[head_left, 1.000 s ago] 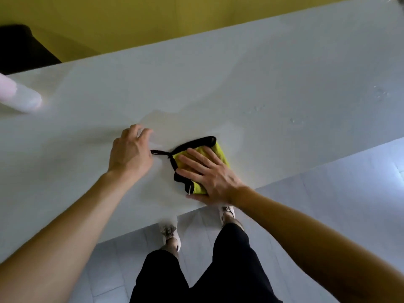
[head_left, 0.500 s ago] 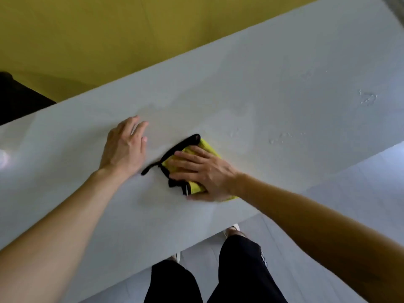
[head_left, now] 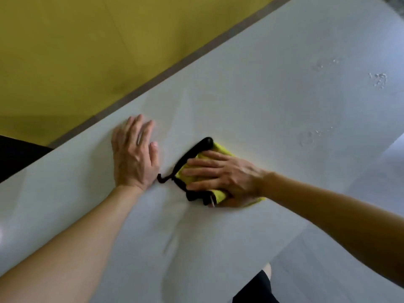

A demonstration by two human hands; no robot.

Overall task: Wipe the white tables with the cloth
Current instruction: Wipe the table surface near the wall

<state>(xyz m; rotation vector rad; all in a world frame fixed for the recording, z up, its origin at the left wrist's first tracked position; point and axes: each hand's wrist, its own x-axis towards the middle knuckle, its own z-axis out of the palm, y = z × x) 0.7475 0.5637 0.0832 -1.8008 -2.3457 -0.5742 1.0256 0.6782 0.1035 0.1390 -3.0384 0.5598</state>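
A folded yellow cloth with a black edge (head_left: 219, 149) lies on the white table (head_left: 273, 95) near its middle. My right hand (head_left: 220, 174) presses flat on the cloth with straight fingers and covers most of it. A black loop of the cloth sticks out to the left. My left hand (head_left: 134, 155) rests flat on the bare tabletop just left of the cloth, fingers spread toward the far edge. Patches of water droplets (head_left: 379, 79) sit on the table to the right.
A yellow wall (head_left: 87, 51) runs along the table's far edge. A dark object (head_left: 15, 156) stands at the left behind the table. Pale floor tiles (head_left: 360, 204) show past the near edge at the right, with my dark trouser leg below.
The view has swung so the table runs more diagonally. Both hands and the cloth have slid along the tabletop, and my left hand's fingers have straightened out.
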